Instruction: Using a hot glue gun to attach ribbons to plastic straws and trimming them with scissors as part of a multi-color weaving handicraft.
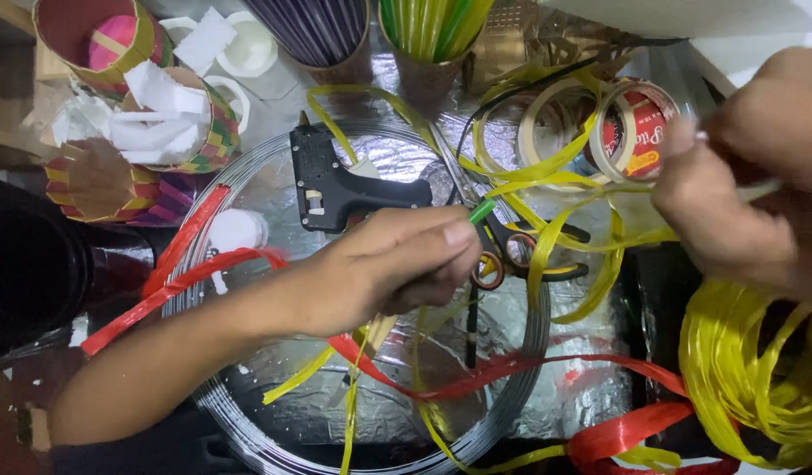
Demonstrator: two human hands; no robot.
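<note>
A short green strip was pinched between the thumb and fingertips of the left hand at the centre of the frame; its long axis ran diagonally, its free end pointing to the upper right, toward the right hand; the strip looked flat, narrow and glossy, like plastic. The right hand, at the right edge, was closed on a pale thin strand that ran roughly level and stuck out to the right; what it was made of could not be told. Just under the green tip a pair of scissors with orange-lined loops was laid on crinkled silver foil; a black glue gun was set to the upper left of it. Yellow ribbon strips were looped across two tape rolls in the upper right; red ribbon and a coil of grey wire were spread below.
</note>
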